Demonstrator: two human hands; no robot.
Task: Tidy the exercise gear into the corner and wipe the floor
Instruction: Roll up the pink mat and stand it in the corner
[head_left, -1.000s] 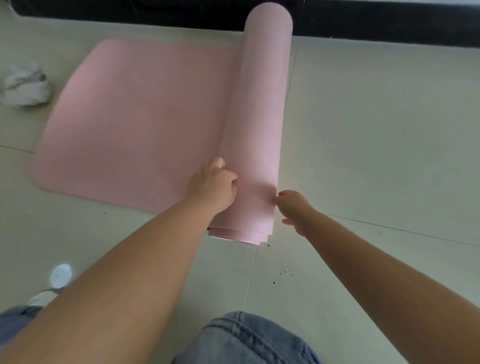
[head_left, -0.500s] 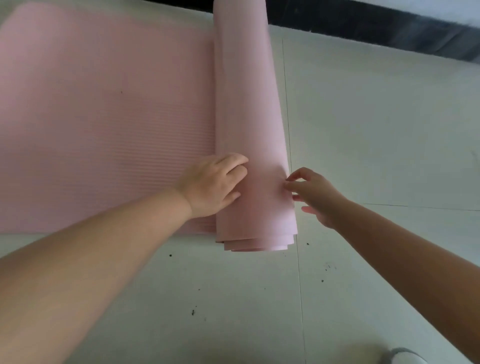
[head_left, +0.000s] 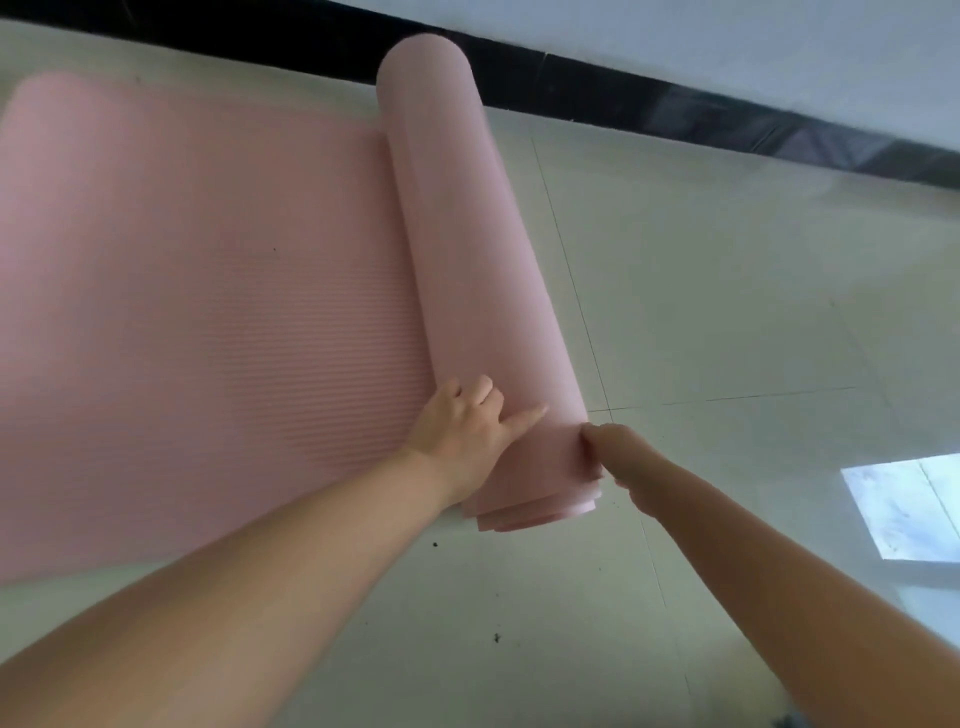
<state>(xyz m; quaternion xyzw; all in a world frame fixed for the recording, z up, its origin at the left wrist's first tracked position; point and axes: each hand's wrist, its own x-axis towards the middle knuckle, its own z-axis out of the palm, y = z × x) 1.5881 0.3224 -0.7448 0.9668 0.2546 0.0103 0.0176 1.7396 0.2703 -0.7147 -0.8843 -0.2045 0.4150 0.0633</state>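
While the pink yoga mat (head_left: 208, 312) lies partly rolled on the pale tiled floor (head_left: 727, 312), both hands sit at the near end of the roll (head_left: 467, 260). Roll runs from the near edge up toward the black skirting (head_left: 649, 104) at the wall; the flat ribbed part spreads to its left, touching it along the seam.

Left hand (head_left: 462, 426): on top of the roll at its left side, fingers only slightly bent and laid on the surface, index finger pointing across the roll. Pressing, not wrapped round it.

Right hand (head_left: 618, 457): at the roll's right edge near the end, fingers curled against the mat's side. Looks like a grip on the outer layers, fingertips mostly hidden.

Layer edges show stepped at the near end of the roll. Dark crumbs (head_left: 496, 636) scattered on the floor just below it. Bright window reflection (head_left: 909, 509) on the tiles at right.

No brand, label or writing readable anywhere.
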